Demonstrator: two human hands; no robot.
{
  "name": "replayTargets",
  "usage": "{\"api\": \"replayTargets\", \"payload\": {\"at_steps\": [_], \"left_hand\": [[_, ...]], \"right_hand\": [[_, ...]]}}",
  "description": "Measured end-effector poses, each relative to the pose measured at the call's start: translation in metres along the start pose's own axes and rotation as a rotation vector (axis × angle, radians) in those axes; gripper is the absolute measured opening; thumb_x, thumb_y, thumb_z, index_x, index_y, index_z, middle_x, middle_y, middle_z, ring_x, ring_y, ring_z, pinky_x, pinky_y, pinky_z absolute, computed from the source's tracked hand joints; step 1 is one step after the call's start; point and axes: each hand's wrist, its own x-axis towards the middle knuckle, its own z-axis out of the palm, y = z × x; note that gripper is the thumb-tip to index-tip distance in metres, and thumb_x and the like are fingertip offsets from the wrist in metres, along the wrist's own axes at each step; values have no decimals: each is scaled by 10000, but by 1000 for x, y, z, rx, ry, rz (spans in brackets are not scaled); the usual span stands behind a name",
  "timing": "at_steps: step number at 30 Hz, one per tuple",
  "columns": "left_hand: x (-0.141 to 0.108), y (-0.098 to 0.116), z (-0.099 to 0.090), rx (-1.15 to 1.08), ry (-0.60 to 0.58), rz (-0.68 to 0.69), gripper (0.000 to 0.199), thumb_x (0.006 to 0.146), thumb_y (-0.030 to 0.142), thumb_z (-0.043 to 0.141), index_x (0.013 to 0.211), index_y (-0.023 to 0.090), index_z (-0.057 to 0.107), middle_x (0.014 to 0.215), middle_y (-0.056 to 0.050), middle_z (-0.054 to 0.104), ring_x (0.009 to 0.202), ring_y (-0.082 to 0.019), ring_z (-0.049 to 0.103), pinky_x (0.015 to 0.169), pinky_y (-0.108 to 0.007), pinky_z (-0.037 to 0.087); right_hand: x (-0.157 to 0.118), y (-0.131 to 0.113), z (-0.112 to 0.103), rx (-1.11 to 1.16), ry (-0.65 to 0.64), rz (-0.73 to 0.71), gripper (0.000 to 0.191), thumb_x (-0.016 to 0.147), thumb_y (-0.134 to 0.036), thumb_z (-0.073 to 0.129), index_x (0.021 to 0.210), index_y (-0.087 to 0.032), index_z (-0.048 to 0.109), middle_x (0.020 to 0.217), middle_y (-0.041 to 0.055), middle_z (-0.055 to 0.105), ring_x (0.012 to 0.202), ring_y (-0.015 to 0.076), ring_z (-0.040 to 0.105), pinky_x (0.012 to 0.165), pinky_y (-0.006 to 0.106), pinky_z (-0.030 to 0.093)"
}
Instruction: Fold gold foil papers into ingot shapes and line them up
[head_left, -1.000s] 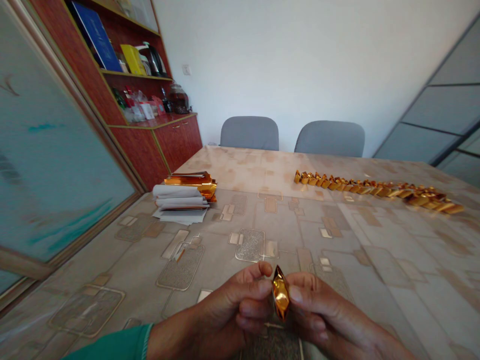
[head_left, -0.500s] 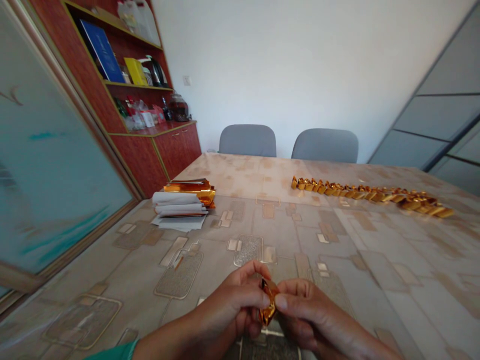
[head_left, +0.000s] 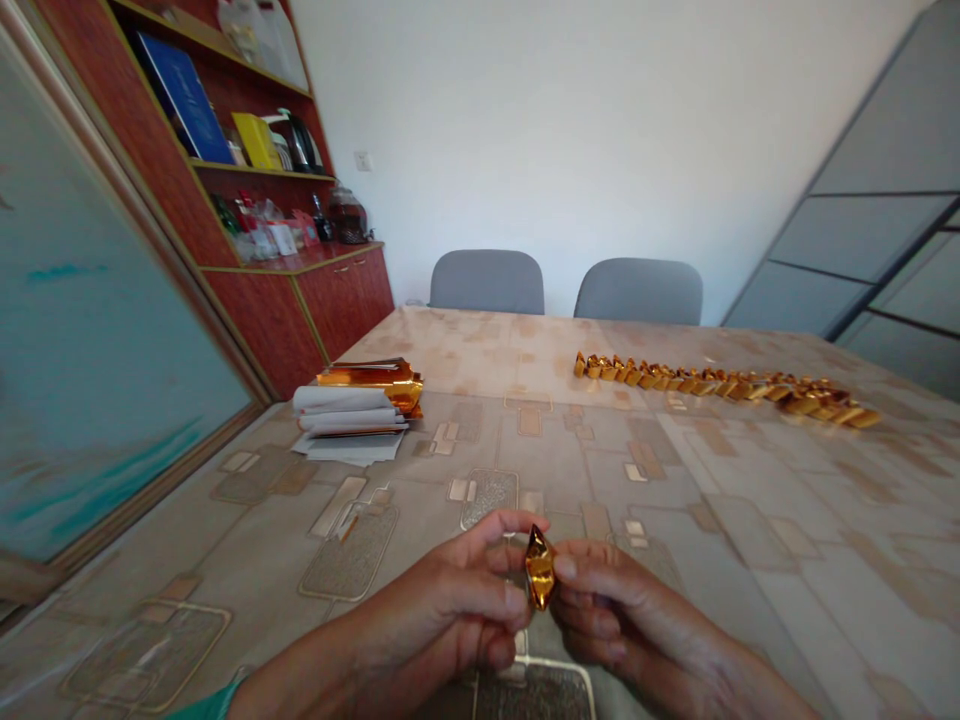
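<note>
Gold piece at lower center, pinched narrowly by right hand — left hand half-curled beside it, contact unclear — long row at right looks done, stack at left seems unworked.

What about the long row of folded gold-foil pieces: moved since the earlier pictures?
No. The row sits in the same place against the beige patterned tablecloth; only the camera view has shifted.
</note>
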Motion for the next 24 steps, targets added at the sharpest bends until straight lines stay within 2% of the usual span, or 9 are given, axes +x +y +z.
{"api": "replayTargets", "payload": {"at_steps": [3, 7, 9, 13, 16, 18, 21, 24], "left_hand": [[3, -5, -7, 64, -18, 23, 499, 685, 77, 683, 1153, 222, 586, 1003, -12, 578, 739, -92, 529, 566, -194, 353], [13, -15, -21, 247, -105, 133, 622, 737, 190, 760, 1311, 277, 538, 868, 11, 597, 706, -115, 521, 636, -236, 380], [19, -18, -25, 320, -97, 234, 528, 749, 288, 814, 1227, 248, 594, 850, 7, 597, 754, -133, 542, 688, -256, 388], [24, -20, -23, 377, 17, 340, 432, 708, 377, 868, 1019, 189, 635, 871, -20, 620, 840, -170, 568, 748, -279, 414], [25, -20, -21, 381, 78, 380, 416, 713, 382, 860, 976, 183, 606, 885, -27, 640, 837, -171, 574, 753, -278, 422], [24, -20, -20, 400, 125, 405, 382, 735, 361, 837, 969, 185, 592, 875, -22, 640, 820, -173, 575, 738, -279, 423], [24, -20, -19, 494, 244, 455, 310, 752, 294, 801, 972, 186, 610, 817, 9, 604, 761, -159, 543, 700, -265, 410], [24, -21, -18, 585, 296, 494, 254, 756, 249, 771, 961, 185, 636, 830, 7, 604, 766, -161, 537, 707, -265, 414]], "right_hand": [[-1, 0, 0, -5, -49, 8, 299, 748, -340, 847, 748, -152, 614, 510, -103, 391, 459, 44, 217, 438, 177, 185], [-3, -1, 1, 43, -82, 3, 282, 773, -317, 830, 735, -156, 601, 531, -99, 384, 469, 44, 235, 452, 179, 209], [-3, -1, 1, 33, -85, 11, 292, 766, -331, 837, 740, -159, 602, 531, -101, 379, 462, 42, 223, 444, 183, 198], [-1, -2, 2, -111, -7, -6, 383, 762, -460, 831, 709, -172, 584, 521, -102, 371, 439, 39, 185, 418, 199, 141], [0, -1, 0, -354, 132, -187, 422, 827, -577, 734, 760, -175, 627, 535, -80, 417, 434, 54, 265, 427, 211, 202], [-1, 0, -1, -512, 228, -361, 394, 865, -572, 692, 960, -190, 680, 685, -24, 552, 538, 94, 436, 504, 227, 329], [-3, 2, 2, -778, 260, -574, 399, 872, -424, 712, 1225, -258, 630, 999, 52, 630, 807, 187, 567, 682, 302, 440], [-4, 4, 9, -1074, 206, -712, 397, 857, -213, 682, 1243, -283, 622, 1078, 76, 642, 912, 235, 583, 776, 356, 455]]}}
